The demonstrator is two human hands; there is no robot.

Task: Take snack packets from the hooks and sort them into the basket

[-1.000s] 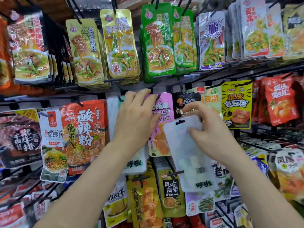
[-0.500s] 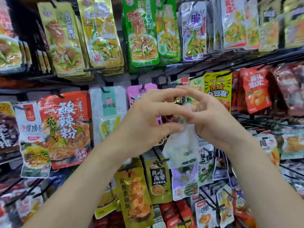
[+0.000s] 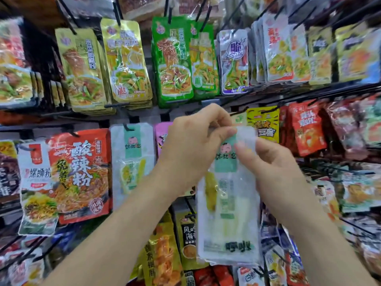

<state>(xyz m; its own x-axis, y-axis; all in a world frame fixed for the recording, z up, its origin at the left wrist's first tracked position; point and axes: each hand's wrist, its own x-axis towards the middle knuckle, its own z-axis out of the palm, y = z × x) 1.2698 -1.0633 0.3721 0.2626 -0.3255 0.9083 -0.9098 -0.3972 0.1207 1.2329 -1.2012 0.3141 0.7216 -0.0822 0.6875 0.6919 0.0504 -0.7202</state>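
Note:
A white translucent snack packet with a green label hangs upright in front of the rack, held off the hooks. My left hand pinches its top left corner between thumb and fingers. My right hand grips its upper right edge, fingers curled round it. A matching white packet still hangs on a hook to the left. No basket is in view.
The wire rack is packed with hanging packets: yellow ones and green ones above, a red noodle packet at left, a yellow tofu packet and red packets at right. Black hooks jut toward me.
The white packet has come off the rack and turned its printed front toward me. Both hands now hold its top, where earlier the right hand held it with its blank back showing.

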